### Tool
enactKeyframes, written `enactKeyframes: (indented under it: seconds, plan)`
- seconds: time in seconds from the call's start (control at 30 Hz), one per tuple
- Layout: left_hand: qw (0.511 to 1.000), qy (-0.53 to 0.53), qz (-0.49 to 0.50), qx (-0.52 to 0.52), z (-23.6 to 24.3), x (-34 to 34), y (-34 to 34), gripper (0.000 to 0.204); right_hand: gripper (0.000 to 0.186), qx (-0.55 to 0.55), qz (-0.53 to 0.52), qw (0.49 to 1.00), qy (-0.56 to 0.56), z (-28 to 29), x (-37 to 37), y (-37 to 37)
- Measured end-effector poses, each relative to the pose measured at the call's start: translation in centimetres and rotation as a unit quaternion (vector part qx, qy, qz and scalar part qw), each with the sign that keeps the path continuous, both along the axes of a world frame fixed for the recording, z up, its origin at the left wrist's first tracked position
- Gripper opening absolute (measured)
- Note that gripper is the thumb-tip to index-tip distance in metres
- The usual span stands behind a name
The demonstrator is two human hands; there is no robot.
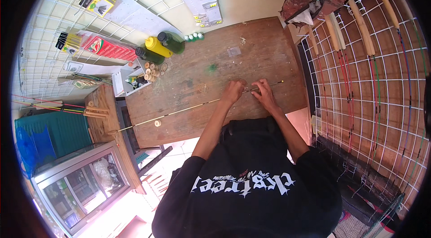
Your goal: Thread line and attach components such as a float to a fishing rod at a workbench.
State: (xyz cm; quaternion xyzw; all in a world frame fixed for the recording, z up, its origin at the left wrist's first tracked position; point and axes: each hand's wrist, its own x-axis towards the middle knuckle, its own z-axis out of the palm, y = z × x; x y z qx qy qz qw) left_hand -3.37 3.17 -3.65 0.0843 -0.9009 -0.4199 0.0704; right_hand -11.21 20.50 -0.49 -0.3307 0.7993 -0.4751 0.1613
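Note:
A thin, pale fishing rod (188,107) with dark bands runs across the wooden table, from the small side table at the left to a yellow tip right of my hands. My left hand (234,92) is closed round it, right of the table's middle. Just beside it, my right hand (264,94) has thumb and fingers curled about the rod, near the tip end. A small piece between the two hands is too tiny to make out. Beyond my left hand lies a loose ring of thread (203,88). Near the rod's left part sits a small pale spool (157,123).
Several cork-like spools (151,72) stand by a white box (120,83) at the back left. Behind them are a yellow bottle (157,46) and dark green bottles (172,43). Rods with wooden handles (360,27) hang on the right wire grid. A glass-fronted cabinet (85,184) stands lower left.

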Motion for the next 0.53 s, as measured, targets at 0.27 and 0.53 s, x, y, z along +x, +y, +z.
enactKeyframes:
  seconds: [0.27,0.53]
  plan:
    - [0.988,-0.081,-0.056,-0.116,3.6,-0.7,0.6,0.011,0.016,0.018,0.009,0.998,0.055,-0.7,-0.2,1.7]
    - [0.964,-0.234,0.069,0.109,4.9,-0.8,1.2,0.032,0.011,0.081,0.017,0.995,0.046,0.8,0.2,1.3]
